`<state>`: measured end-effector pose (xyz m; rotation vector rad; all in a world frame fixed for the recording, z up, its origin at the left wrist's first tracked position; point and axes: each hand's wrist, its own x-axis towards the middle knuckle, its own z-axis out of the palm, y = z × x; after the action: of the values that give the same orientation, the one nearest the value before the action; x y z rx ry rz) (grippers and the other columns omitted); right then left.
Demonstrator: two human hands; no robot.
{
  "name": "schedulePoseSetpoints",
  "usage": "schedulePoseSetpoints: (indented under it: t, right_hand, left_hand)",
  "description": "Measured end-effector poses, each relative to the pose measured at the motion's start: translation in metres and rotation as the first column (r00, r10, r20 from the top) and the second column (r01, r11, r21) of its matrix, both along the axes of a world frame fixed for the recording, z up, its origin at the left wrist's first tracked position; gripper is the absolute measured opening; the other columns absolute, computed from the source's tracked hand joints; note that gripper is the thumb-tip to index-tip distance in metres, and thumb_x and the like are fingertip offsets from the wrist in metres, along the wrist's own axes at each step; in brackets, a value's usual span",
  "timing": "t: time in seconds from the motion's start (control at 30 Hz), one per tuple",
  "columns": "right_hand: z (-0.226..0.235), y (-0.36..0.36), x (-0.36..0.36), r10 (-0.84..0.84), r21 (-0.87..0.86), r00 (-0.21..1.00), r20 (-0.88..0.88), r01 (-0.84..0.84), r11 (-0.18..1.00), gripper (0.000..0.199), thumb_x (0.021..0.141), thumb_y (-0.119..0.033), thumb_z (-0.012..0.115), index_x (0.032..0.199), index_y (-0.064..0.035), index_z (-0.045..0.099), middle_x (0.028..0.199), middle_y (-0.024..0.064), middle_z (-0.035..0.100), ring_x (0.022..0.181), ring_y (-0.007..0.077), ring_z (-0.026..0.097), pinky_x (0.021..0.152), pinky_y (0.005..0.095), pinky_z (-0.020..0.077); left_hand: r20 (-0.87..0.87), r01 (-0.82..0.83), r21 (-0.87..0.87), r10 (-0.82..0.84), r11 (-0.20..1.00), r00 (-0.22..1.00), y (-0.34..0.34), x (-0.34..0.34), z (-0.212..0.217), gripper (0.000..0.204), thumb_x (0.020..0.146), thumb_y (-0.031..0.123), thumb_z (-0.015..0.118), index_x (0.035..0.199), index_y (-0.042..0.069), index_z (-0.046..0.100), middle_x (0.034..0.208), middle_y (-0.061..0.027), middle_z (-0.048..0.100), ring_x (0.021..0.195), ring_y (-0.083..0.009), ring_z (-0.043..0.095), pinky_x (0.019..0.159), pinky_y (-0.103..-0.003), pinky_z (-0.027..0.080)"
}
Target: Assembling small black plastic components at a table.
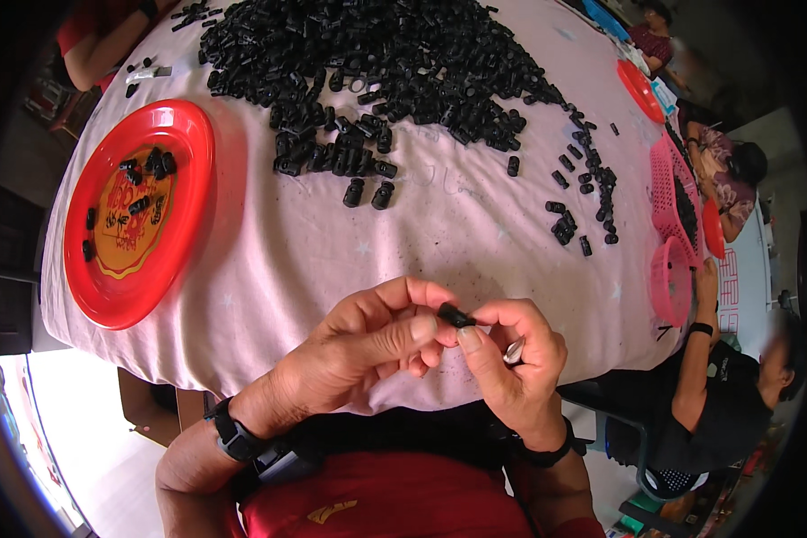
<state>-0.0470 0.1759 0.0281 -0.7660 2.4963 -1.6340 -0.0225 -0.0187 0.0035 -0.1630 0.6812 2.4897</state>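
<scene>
Low over the near edge of the table, my left hand point(359, 345) and my right hand point(520, 368) meet at the fingertips. Between them is a small black plastic cord lock point(455, 315), pinched from both sides by thumbs and forefingers. A silver metal piece point(513, 351) shows in the curled fingers of my right hand; most of it is hidden, so its kind is unclear. Beyond my hands, a large heap of similar black cord locks point(377, 63) covers the far middle of the table. Two of them point(368, 194) stand side by side nearest to me.
A red plate point(202, 170) with several cord locks lies at the left on the pink tablecloth point(350, 260). More loose pieces point(565, 224) lie right of the heap. Pink baskets point(668, 282) line the right edge, where other people point(726, 386) sit. Another person's arm point(108, 45) is at far left.
</scene>
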Motion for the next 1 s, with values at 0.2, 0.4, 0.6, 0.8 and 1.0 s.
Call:
schedulePoseSetpoints:
  t: [0.2,0.4,0.6,0.8,1.0]
  right_hand:
    - [0.002,-0.005,0.003,0.03,0.029,0.994,-0.102,-0.028,0.999,0.018,0.082,-0.006,0.073,0.093,-0.0011,0.06,0.08,0.0085,0.067,0.061,0.0125,0.066,0.049,0.0238,0.0506]
    - [0.002,-0.007,0.005,0.025,0.079,0.966,-0.256,-0.005,0.997,0.025,0.077,-0.007,0.078,0.095,-0.0016,0.062,0.073,0.0063,0.066,0.049,0.0122,0.061,0.043,0.0238,0.0457]
    - [-0.009,-0.005,0.001,0.077,0.143,0.882,-0.465,-0.01,0.99,0.041,0.074,-0.01,0.08,0.112,-0.0039,0.065,0.061,0.004,0.06,0.043,0.0139,0.053,0.04,0.0273,0.0401]
    - [-0.008,-0.004,0.001,0.107,0.239,0.752,-0.65,0.068,0.969,0.042,0.072,-0.009,0.081,0.112,-0.0067,0.067,0.052,-0.001,0.047,0.04,0.0122,0.045,0.038,0.0274,0.035]
    - [-0.007,-0.007,0.002,0.086,0.193,0.755,-0.65,0.054,0.98,0.032,0.072,-0.01,0.081,0.101,-0.0074,0.069,0.052,-0.0014,0.047,0.04,0.0121,0.046,0.037,0.0276,0.0341]
  left_hand:
    - [-0.103,-0.033,-0.181,0.014,0.983,0.995,0.002,0.002,-0.006,0.025,0.096,0.016,0.056,0.118,0.002,0.056,0.096,-0.0036,0.062,0.084,-0.0087,0.056,0.075,-0.024,0.047]
    - [-0.139,-0.046,-0.159,0.024,0.986,0.99,0.003,0.001,-0.007,0.022,0.097,0.018,0.055,0.113,0.003,0.058,0.097,-0.0025,0.062,0.084,-0.0079,0.056,0.076,-0.023,0.046]
    - [-0.132,-0.017,-0.135,-0.001,0.991,0.991,0.003,0.001,-0.009,0.021,0.097,0.018,0.055,0.112,0.004,0.058,0.097,-0.002,0.062,0.085,-0.0076,0.056,0.076,-0.022,0.046]
    - [-0.111,-0.059,-0.174,0.04,0.983,0.993,0.007,0.001,-0.008,0.021,0.097,0.017,0.056,0.112,0.002,0.059,0.098,-0.002,0.061,0.084,-0.0075,0.058,0.078,-0.023,0.048]
    - [-0.09,-0.05,-0.183,0.034,0.982,0.995,0.007,0.002,-0.006,0.022,0.096,0.016,0.056,0.113,0.001,0.059,0.098,-0.0017,0.061,0.087,-0.008,0.057,0.081,-0.023,0.047]
